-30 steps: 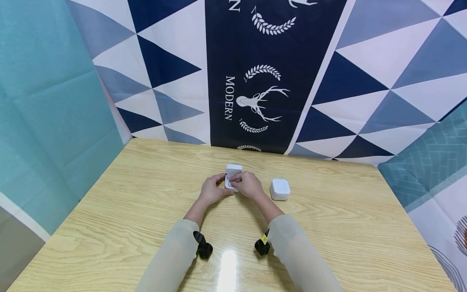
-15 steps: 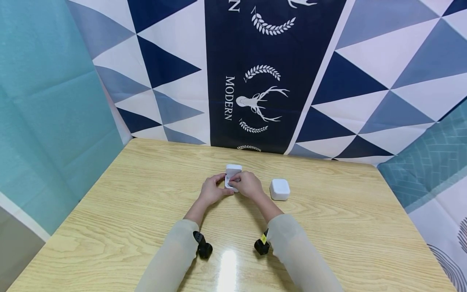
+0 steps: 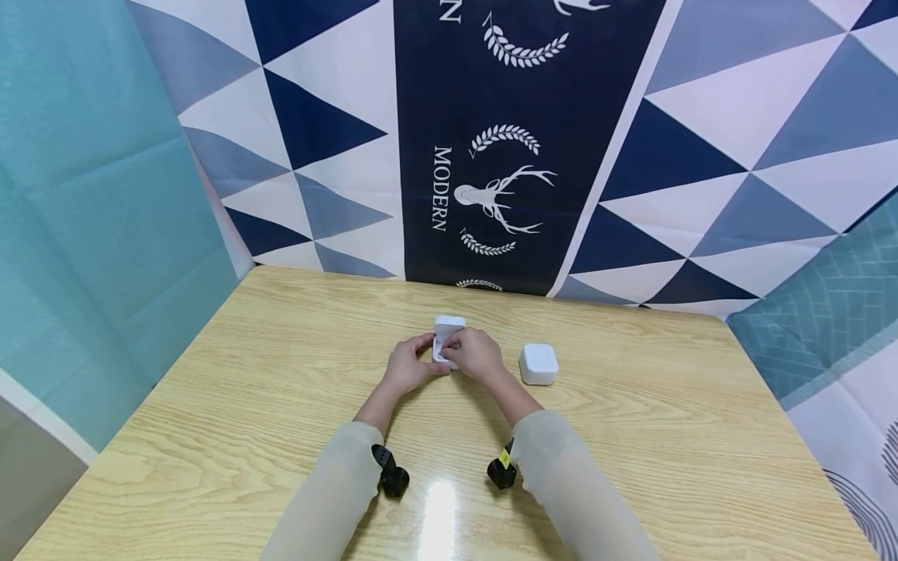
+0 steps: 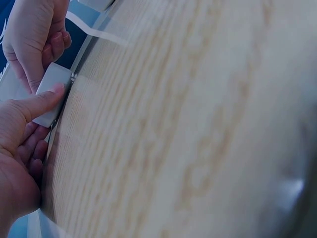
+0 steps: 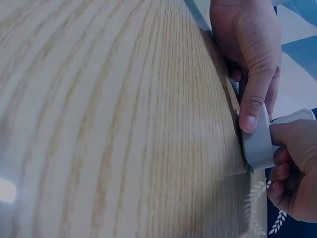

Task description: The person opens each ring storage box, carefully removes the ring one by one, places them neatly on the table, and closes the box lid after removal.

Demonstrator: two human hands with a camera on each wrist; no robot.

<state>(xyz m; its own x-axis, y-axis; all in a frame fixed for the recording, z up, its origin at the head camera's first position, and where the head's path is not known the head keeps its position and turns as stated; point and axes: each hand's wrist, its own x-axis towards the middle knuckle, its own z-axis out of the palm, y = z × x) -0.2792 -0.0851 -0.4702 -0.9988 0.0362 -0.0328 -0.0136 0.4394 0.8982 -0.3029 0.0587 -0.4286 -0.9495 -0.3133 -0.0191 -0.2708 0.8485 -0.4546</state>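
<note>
A small white hinged box (image 3: 447, 361) stands on the wooden table with its lid (image 3: 450, 321) raised at the back, like a ring box. My left hand (image 3: 407, 366) grips the box from the left, with the thumb (image 4: 47, 99) along its front wall. My right hand (image 3: 479, 354) reaches in from the right, its fingers curled and the fingertips inside the box below the lid. A tiny greyish spot shows by those fingertips; whether they pinch it is hidden. In the right wrist view, the box (image 5: 257, 148) sits between both hands.
A second white box (image 3: 539, 364) with rounded corners stands to the right of the right hand. The wooden table (image 3: 316, 327) runs back to a patterned cloth (image 3: 337, 156). Black wrist cameras hang at both sleeves, the left camera (image 3: 395, 481) close over the table.
The right fingertips shift slightly within the box, and the right wrist moves a little to the left. The left hand and both boxes stay where they were.
</note>
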